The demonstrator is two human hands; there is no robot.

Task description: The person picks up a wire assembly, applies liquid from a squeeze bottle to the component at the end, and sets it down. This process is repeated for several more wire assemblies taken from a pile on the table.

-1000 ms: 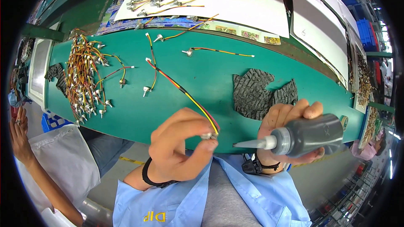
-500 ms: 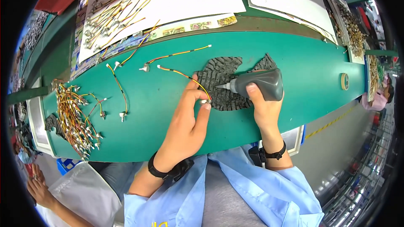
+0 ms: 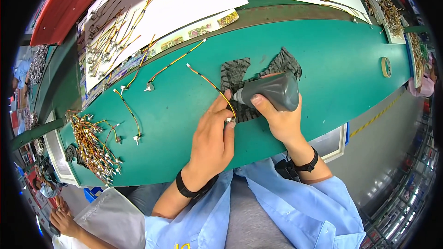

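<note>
My left hand (image 3: 207, 143) is closed, thumb and finger pinching a small metal component on the end of a red, yellow and black wire lead (image 3: 206, 79). The lead's white plug end points up and away. In my right hand (image 3: 284, 122) is a dark grey squeeze bottle (image 3: 274, 91), tilted on its side. Its nozzle points left and meets my left fingertips; whether it touches them I cannot tell. Beneath both hands a crumpled black-grey patterned cloth (image 3: 234, 70) lies on the green table (image 3: 332, 64), partly hidden by the bottle.
Several loose wire leads (image 3: 131, 110) lie to the left, beside a heaped bundle of them (image 3: 92, 147). More leads rest on a white sheet (image 3: 184, 0) at the back. A tape roll (image 3: 386, 67) sits far right. Lower left shows another person's hand (image 3: 64, 221).
The bottle's nozzle has come leftward, close against my left fingertips, and now covers more of the cloth. The whole view has shifted slightly. Both hands keep their hold.
</note>
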